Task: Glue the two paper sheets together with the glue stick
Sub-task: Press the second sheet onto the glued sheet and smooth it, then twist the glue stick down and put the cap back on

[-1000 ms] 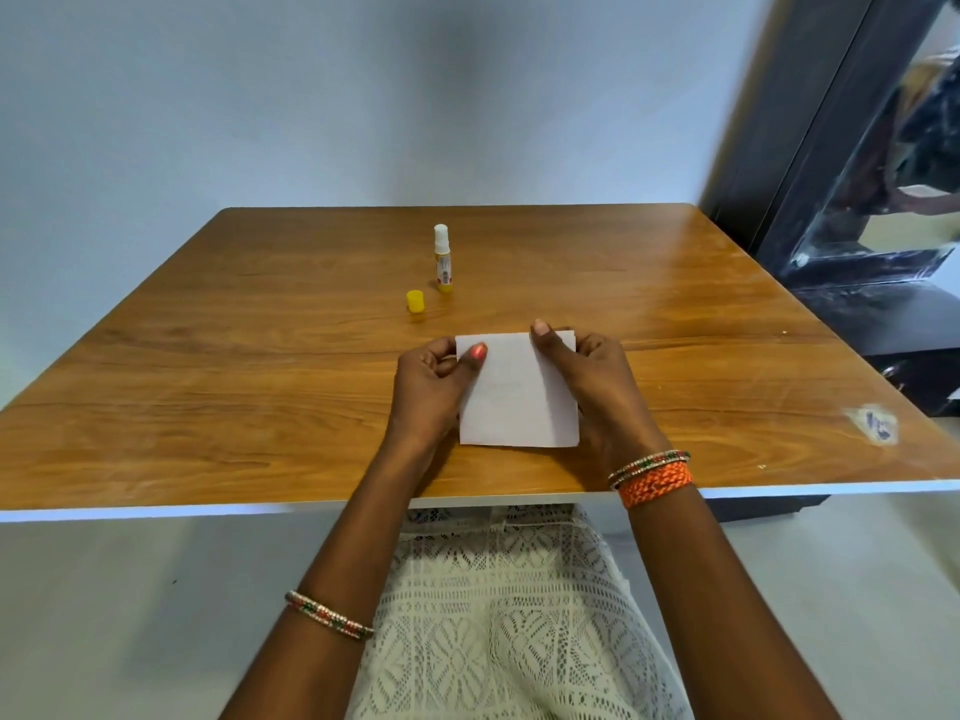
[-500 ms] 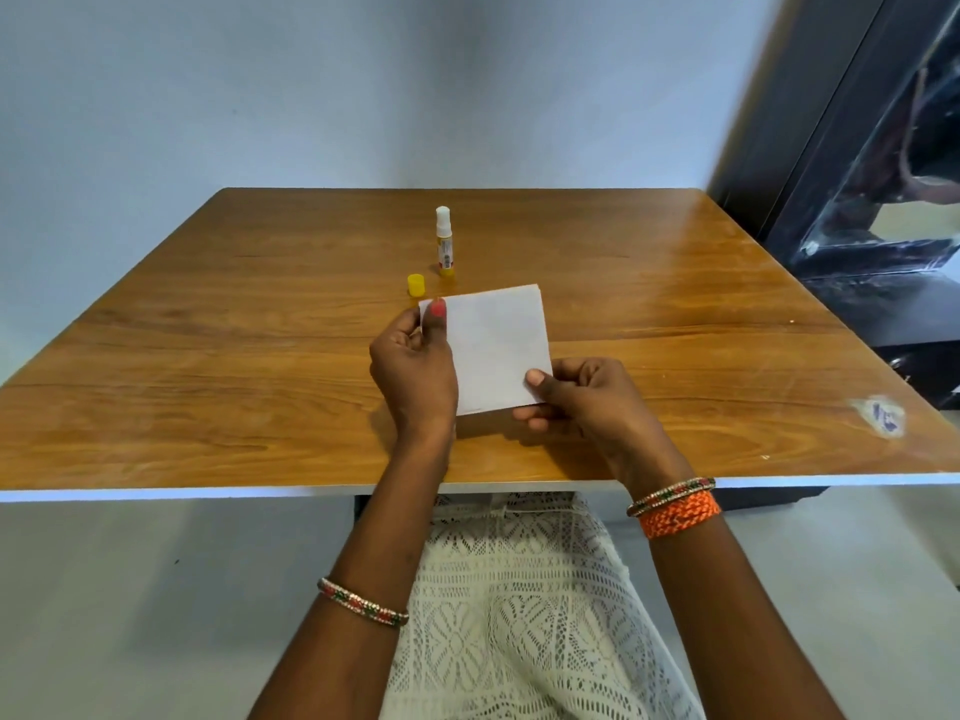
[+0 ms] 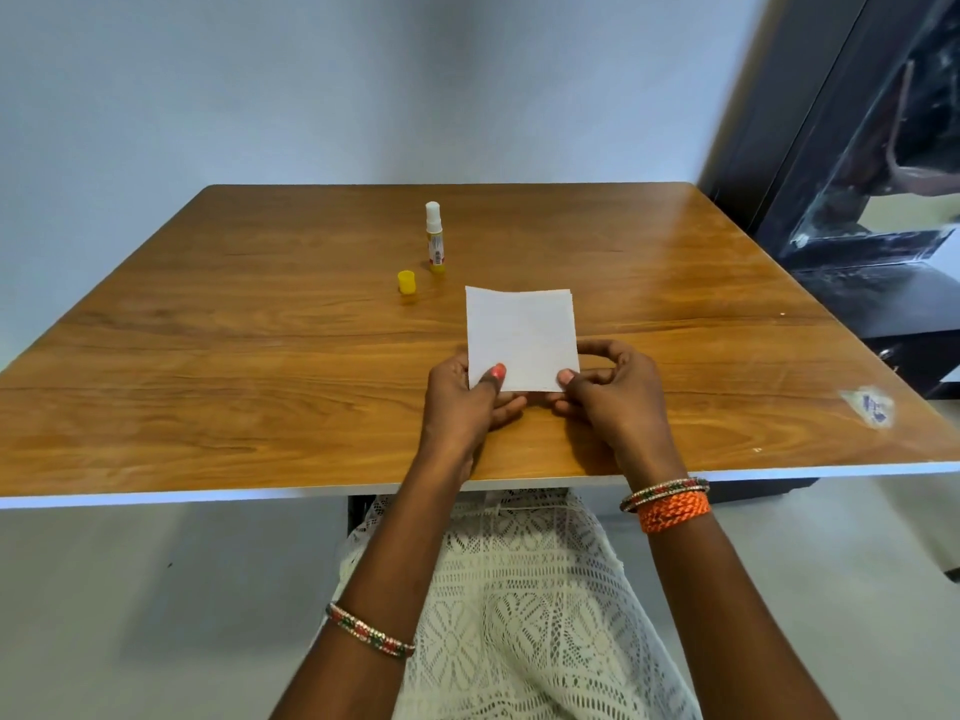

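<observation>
Two white paper sheets [image 3: 521, 335], stacked so they look like one square, are held upright above the wooden table [image 3: 260, 356]. My left hand [image 3: 460, 402] pinches the bottom left corner with the thumb on the front. The bottom right corner is pinched by my right hand [image 3: 610, 394]. A thin edge of the back sheet shows along the right side. The glue stick [image 3: 434, 236] stands uncapped farther back on the table, white tip up. Its yellow cap [image 3: 406, 282] sits just left of it.
A dark cabinet with a shiny surface [image 3: 857, 226] stands to the right of the table. A torn sticker patch [image 3: 870, 405] marks the table's right front corner. A plain wall is behind.
The sheets went from lying flat under both hands to being lifted upright. Both hands have shifted their grip to the bottom corners.
</observation>
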